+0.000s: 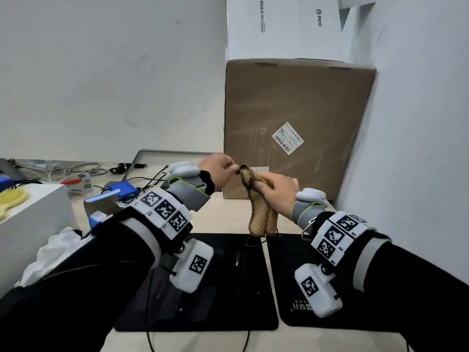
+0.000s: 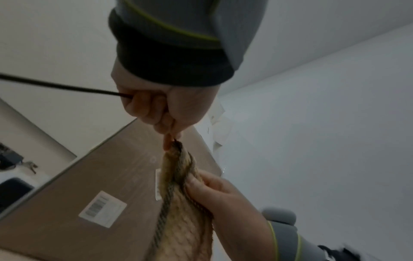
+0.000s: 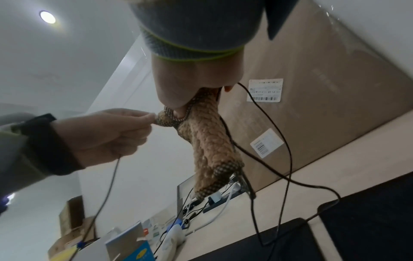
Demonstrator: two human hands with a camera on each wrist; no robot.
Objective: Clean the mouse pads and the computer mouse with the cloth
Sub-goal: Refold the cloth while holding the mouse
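Observation:
Both hands are raised above the desk, holding a tan fleecy cloth (image 1: 262,219) with a dark checked edge. My left hand (image 1: 232,168) pinches the cloth's top corner, and a thin black cable (image 2: 55,84) runs out of that fist (image 2: 172,139). My right hand (image 1: 261,185) grips the bunched cloth (image 3: 208,146) just below, and the rest hangs down. Two black mouse pads lie side by side under my forearms, the left pad (image 1: 223,301) and the right pad (image 1: 284,275). A black cable (image 3: 288,150) loops from the right hand down to the pads. No mouse shows plainly.
A tall cardboard box (image 1: 299,110) leans against the wall behind the hands, with a white PICO box (image 1: 284,26) on top. At the left are a white box (image 1: 33,212), a yellow brush (image 1: 12,199), crumpled white tissue (image 1: 55,252), blue items (image 1: 121,191) and tangled cables (image 1: 76,171).

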